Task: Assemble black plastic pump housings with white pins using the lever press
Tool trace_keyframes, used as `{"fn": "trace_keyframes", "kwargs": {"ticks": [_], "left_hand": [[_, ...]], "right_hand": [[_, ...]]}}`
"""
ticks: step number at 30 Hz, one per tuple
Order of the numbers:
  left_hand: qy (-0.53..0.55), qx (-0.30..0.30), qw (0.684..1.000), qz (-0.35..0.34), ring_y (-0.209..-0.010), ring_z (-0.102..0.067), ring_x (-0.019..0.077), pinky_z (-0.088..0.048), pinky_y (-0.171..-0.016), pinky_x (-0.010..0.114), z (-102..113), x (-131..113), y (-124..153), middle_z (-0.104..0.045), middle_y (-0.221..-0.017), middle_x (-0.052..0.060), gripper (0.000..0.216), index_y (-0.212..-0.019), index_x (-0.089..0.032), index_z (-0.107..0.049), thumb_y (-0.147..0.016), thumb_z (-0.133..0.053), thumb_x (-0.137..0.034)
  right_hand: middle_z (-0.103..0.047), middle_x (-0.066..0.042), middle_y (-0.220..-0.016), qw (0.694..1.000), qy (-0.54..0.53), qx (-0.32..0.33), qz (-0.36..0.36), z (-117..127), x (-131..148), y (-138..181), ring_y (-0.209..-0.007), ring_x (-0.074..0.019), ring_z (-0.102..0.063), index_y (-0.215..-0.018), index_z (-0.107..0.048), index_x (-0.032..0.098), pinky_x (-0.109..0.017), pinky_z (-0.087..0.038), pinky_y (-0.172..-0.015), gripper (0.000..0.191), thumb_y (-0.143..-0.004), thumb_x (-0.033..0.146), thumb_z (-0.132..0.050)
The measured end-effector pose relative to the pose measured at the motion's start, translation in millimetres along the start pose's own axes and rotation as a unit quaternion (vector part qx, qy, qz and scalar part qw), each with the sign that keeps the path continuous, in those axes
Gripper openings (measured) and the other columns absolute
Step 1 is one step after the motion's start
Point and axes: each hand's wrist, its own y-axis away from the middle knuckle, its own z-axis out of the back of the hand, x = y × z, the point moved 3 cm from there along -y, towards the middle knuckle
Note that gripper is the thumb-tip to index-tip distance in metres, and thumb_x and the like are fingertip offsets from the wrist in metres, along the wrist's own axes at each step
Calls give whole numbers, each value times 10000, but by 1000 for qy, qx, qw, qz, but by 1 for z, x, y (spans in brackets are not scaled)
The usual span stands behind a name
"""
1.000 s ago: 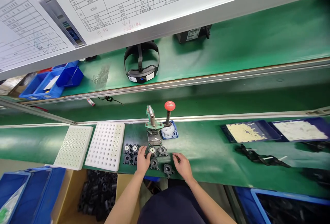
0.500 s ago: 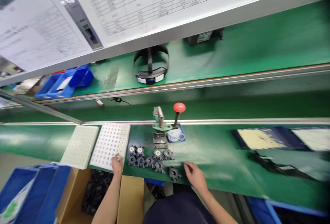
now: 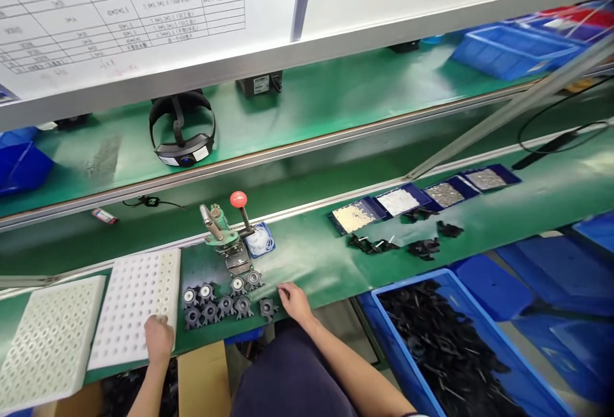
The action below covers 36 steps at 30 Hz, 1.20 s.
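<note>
My left hand [image 3: 159, 338] is over the lower right corner of a white tray [image 3: 108, 334] with rows of round holes; its fingers are curled down, and what is between them is hidden. Cream round pieces [image 3: 167, 278] fill the tray's right-hand columns. My right hand [image 3: 295, 302] rests at the table's front edge, fingers loosely bent and a little apart, with nothing seen in them. Just left of it lies a black lobed part [image 3: 267, 308] with a round centre. Several similar black parts [image 3: 210, 311] stand in rows between my hands, some with white rings in their centres.
A green hand press [image 3: 225, 238] with a red knob [image 3: 238, 199] stands behind the parts, beside a blue tray [image 3: 272, 247] of white rings. Another holed tray [image 3: 52, 340] lies left. Blue trays [image 3: 378, 207] of small pieces and a blue bin [image 3: 432, 375] are right.
The view has swung to the right, bringing the blue bin and more small trays into sight. My left hand has moved down the tray to its near corner; my right hand stays beside the black part.
</note>
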Motion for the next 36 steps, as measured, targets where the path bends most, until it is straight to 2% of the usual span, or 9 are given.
{"fn": "trace_keyframes", "kwargs": {"ticks": [3,6,8,11,14,18,24,31,36], "left_hand": [[79,87,992,-50,-1015,-701,329,-589,-904,484,-8,-21,18,-702,-1070,191,375,-1211,-66,-639,-973,-510,-326],[178,200,956,-121,-916,-737,247,-614,-836,372,-43,-80,59,-733,-1123,140,452,-1330,-142,-628,-991,-519,-421],[223,254,928,-159,-979,-737,224,-609,-860,335,-71,-125,85,-722,-1204,132,419,-1320,-186,-661,-1013,-514,-431],[252,289,905,-184,-1008,-729,209,-603,-885,327,-104,-179,104,-680,-1290,148,382,-1324,-184,-670,-1025,-488,-338],[247,297,902,-191,-1014,-718,227,-599,-892,353,-122,-206,103,-682,-1250,152,374,-1313,-172,-681,-996,-498,-253],[223,307,901,-213,-1060,-699,260,-574,-949,394,-128,-216,96,-692,-1221,143,366,-1272,-180,-721,-952,-548,-217],[182,325,890,-264,-1103,-674,291,-531,-1018,434,-136,-221,91,-693,-1218,138,370,-1238,-179,-749,-941,-534,-236],[110,247,921,-279,-1338,-485,398,-403,-1123,563,-135,-222,89,-590,-1381,180,389,-1241,-181,-752,-970,-539,-361],[110,223,915,-316,-1341,-515,398,-425,-1113,569,-121,-224,108,-603,-1384,171,416,-1170,-214,-778,-998,-488,-457]], "right_hand": [[-714,-59,-990,1000,5,14,-12,-4,-12,8,-876,-212,-661,-1060,-744,157,-389,-526,-887,250,-1041,357,-595],[-721,-62,-1002,999,11,22,-24,-10,-22,14,-897,-221,-667,-1060,-742,165,-390,-526,-885,234,-1035,336,-584],[-731,-70,-1006,999,14,26,-30,-15,-26,16,-889,-231,-674,-1061,-750,174,-381,-526,-869,245,-1017,318,-557],[-742,-81,-1020,999,15,29,-33,-18,-26,16,-885,-244,-687,-1065,-762,186,-370,-527,-860,299,-998,335,-511],[-747,-95,-1033,999,16,27,-34,-14,-26,14,-887,-255,-694,-1073,-769,193,-363,-529,-854,350,-991,362,-473],[-748,-106,-1015,999,23,15,-45,-1,-30,15,-876,-257,-693,-1079,-768,187,-363,-534,-845,356,-990,350,-464],[-734,-62,-985,997,37,-8,-70,16,-41,20,-884,-227,-684,-1045,-764,168,-388,-537,-877,215,-1001,261,-575],[-745,-61,-1005,996,28,-37,-79,32,-41,25,-916,-226,-688,-996,-774,174,-398,-537,-915,202,-1006,346,-670],[-747,-45,-937,988,-11,-95,-123,57,-62,47,-852,-217,-689,-956,-772,174,-408,-547,-905,128,-964,293,-726]]}}
